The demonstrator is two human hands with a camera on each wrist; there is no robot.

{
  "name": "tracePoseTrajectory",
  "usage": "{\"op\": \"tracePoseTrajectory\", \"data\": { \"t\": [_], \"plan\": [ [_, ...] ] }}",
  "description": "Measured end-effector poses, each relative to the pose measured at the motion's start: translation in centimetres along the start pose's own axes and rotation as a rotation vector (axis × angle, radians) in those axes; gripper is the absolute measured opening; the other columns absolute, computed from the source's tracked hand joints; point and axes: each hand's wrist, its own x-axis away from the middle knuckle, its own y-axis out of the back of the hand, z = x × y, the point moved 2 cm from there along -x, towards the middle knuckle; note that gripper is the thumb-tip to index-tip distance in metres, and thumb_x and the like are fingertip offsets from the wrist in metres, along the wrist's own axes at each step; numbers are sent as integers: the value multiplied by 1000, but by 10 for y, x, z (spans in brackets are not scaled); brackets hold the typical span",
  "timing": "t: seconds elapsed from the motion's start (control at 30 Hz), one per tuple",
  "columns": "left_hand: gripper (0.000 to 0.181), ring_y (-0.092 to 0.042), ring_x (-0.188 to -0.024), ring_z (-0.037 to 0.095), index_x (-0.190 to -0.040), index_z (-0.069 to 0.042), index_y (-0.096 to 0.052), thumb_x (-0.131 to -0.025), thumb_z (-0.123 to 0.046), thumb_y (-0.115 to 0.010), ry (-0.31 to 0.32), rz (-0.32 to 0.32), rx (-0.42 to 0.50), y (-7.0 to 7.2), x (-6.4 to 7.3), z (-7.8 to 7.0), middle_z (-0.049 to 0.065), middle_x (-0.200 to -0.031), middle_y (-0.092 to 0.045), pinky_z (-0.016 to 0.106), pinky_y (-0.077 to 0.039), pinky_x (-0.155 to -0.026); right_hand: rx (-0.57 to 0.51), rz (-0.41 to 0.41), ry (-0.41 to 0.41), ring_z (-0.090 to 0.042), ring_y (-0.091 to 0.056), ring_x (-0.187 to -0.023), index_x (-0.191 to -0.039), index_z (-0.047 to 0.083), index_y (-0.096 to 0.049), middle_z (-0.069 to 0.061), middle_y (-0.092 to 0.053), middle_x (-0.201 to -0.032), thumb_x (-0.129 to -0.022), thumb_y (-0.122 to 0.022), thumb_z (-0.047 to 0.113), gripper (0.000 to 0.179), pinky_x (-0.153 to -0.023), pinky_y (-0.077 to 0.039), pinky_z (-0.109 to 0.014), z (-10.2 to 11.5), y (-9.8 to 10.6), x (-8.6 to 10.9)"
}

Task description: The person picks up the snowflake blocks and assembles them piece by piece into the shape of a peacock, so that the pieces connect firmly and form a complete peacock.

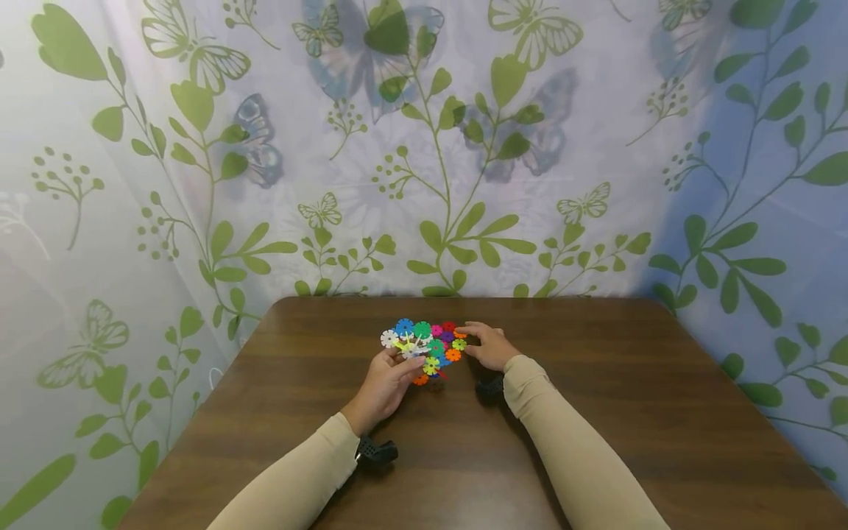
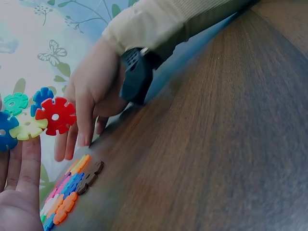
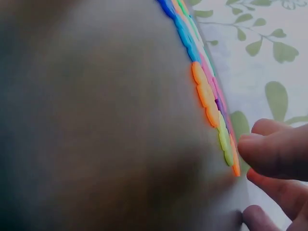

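My left hand [image 1: 387, 386] holds a small cluster of joined notched plastic discs [image 1: 411, 349] above the table. In the left wrist view the cluster shows a red disc [image 2: 66, 111], a pale yellow disc [image 2: 24, 130], and blue and green ones. Beneath and beyond it, loose notched discs [image 1: 453, 355] of many colours lie flat in a patch. My right hand [image 1: 495, 349] is at the right edge of this patch, fingers apart and loosely bent, close to an orange disc [image 3: 236, 163]. Nothing shows between its fingers.
The brown wooden table [image 1: 596, 412] reaches back to a curtain [image 1: 424, 147] printed with leaves and butterflies. Each wrist bears a black device, one at the left wrist [image 1: 377, 450] and one at the right [image 1: 490, 390]. A brown disc [image 2: 91, 177] lies at the near side of the patch.
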Motion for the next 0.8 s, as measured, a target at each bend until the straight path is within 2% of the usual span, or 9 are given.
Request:
{"op": "tracePoseTrajectory", "data": {
  "t": [0.1, 0.2, 0.3, 0.4, 0.47, 0.6, 0.8],
  "plan": [
    [57, -66, -105, 23, -143, 8, -34, -100, 2, -71, 13, 3, -4, 0, 0, 1, 16, -115, -52, 35, -55, -95, 32, 26, -20, -59, -26, -142, -149, 2, -59, -23, -36, -163, -106, -58, 7, 43, -111, -17, -77, -4, -2, -7],
    [64, -66, -107, 23, -149, 10, -31, -99, 2, -71, 18, 3, -5, 1, 0, 2, 18, -119, -51, 35, -55, -95, 57, 32, 2, -62, -24, -142, -145, 2, -63, -22, -40, -162, -106, -56, 5, 39, -108, -13, -83, -6, -3, -9],
    [71, -66, -106, 22, -153, 11, -26, -99, 2, -71, 12, 4, -6, 1, -1, 2, 19, -120, -51, 35, -55, -95, 50, -3, 29, -57, -31, -144, -139, 0, -68, -22, -47, -157, -106, -57, -1, 35, -113, -19, -77, -8, -4, -7],
    [73, -67, -103, 21, -154, 11, -25, -99, 3, -71, 7, 13, -11, 1, 0, 2, 17, -117, -52, 34, -56, -95, 20, -85, 9, -48, -43, -141, -130, 0, -74, -20, -57, -148, -103, -62, -4, 29, -114, -32, -65, -12, -5, -1],
    [69, -67, -101, 21, -152, 11, -28, -99, 2, -71, 4, 22, -20, 1, 0, 2, 15, -113, -53, 34, -56, -94, 6, -150, 1, -45, -51, -135, -121, 0, -78, -19, -63, -140, -101, -67, -3, 23, -111, -40, -60, -13, -5, 4],
    [57, -67, -102, 22, -143, 10, -36, -99, 2, -71, -3, 37, -35, 2, 1, 2, 16, -111, -56, 36, -55, -95, 5, -244, 5, -45, -58, -125, -110, 0, -81, -18, -70, -127, -96, -75, -1, 15, -107, -44, -61, -13, -6, 9],
    [53, -67, -104, 22, -140, 10, -38, -100, 1, -71, -13, 53, -50, 3, 1, 1, 17, -114, -56, 36, -55, -96, -8, -281, -45, -39, -61, -117, -106, 5, -82, -12, -69, -119, -94, -80, 2, 12, -105, -46, -56, -16, -7, 10]
  ]
}}
